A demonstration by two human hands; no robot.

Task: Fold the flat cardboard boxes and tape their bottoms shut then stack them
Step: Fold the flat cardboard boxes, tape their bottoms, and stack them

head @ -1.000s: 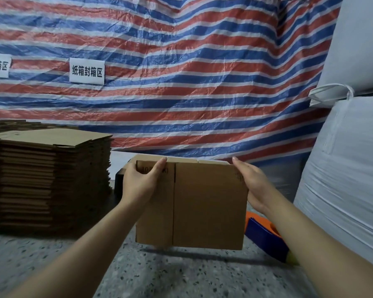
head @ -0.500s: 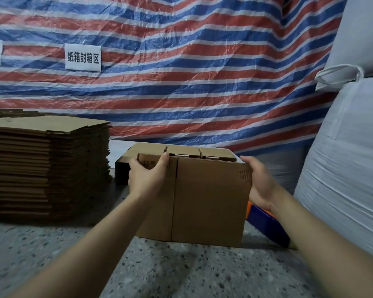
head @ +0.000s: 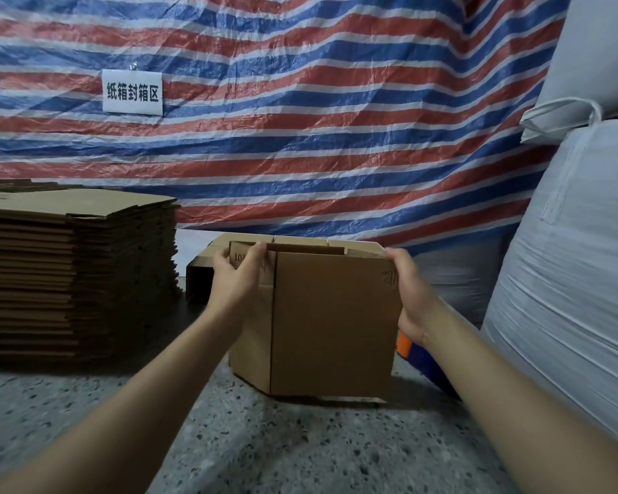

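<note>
Head view: box [head: 332, 326] has gone from a flat panel held up in the air a second ago to an opened-out square tube, and it has come down so its lower edge now sits on the speckled surface [head: 300, 451]. Top flaps are starting to fold inward. My read: squaring-up is basically done, flap folding is next, no tape on it yet.

Left hand [head: 238, 279] grips the top left corner, fingers curled over the flap edge. Right hand [head: 409, 297] lies along the top right edge with the thumb hooked over the rim; the fingers are behind the panel, so how they grip can't be confirmed.

Counts:
- one box in hand
- one tall stack of flat boxes [head: 75, 272] to the left, sheets too many to count
- one more folded box [head: 207, 276] behind, mostly hidden
- one orange and blue tape dispenser [head: 421, 358] just beside the box, behind the right wrist
- two white sacks [head: 578, 279] on the right
</note>
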